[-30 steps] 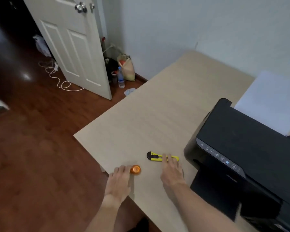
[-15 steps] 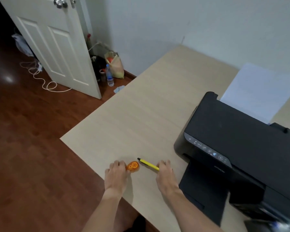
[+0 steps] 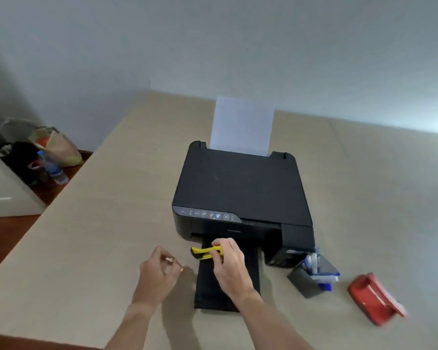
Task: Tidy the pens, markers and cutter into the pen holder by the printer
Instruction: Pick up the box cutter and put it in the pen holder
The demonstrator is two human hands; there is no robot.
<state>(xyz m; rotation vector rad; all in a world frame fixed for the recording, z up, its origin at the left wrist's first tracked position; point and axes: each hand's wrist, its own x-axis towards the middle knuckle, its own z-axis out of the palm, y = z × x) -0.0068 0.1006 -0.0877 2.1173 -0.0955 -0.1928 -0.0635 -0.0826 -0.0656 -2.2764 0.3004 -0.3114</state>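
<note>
Lifting the yellow cutter (image 3: 206, 253) off the tabletop (image 3: 91, 238), the right hand (image 3: 229, 263) grips it beside the pen holder (image 3: 311, 276); left hand (image 3: 157, 271) has closed on something small.

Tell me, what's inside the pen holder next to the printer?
The pen holder has a few pens with blue and white parts sticking out of its top. Its dark wall hides their lower ends, so I cannot count them or see what else is in there.
</note>
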